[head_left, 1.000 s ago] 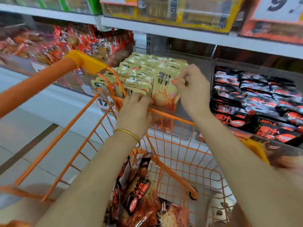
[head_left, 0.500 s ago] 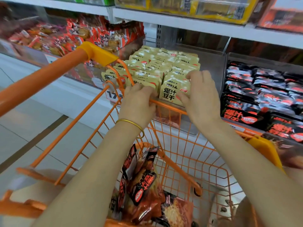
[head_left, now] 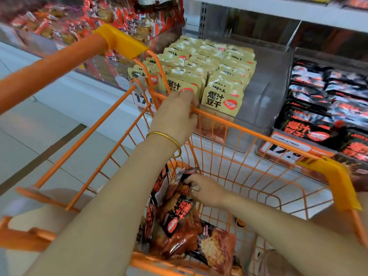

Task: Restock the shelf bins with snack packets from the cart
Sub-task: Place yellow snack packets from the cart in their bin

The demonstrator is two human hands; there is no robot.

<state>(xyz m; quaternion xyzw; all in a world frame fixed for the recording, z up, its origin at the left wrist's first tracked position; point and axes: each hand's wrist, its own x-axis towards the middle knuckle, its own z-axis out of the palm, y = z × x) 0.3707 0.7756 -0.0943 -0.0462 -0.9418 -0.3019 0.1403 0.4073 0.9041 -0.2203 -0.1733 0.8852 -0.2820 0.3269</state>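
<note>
An orange wire cart (head_left: 258, 170) stands against the shelf, with several red-and-black snack packets (head_left: 179, 220) piled inside. My left hand (head_left: 177, 116), with a gold bangle at the wrist, grips the cart's far top rail, just below the cream-yellow packets (head_left: 221, 100) standing in rows in the clear middle bin (head_left: 264, 92). My right hand (head_left: 207, 190) is down inside the cart, its fingers closed on the top edge of one red-and-black packet.
A bin of black packets (head_left: 322, 116) sits to the right, a bin of red packets (head_left: 111, 20) to the left. Price tags hang on the bin fronts. An upper shelf edge (head_left: 298, 12) runs above. Pale floor lies left of the cart.
My right hand left the cream-yellow packets in the bin and dropped into the cart, closing on a red-and-black packet. My left hand stayed on the cart rail. The view tilted down.
</note>
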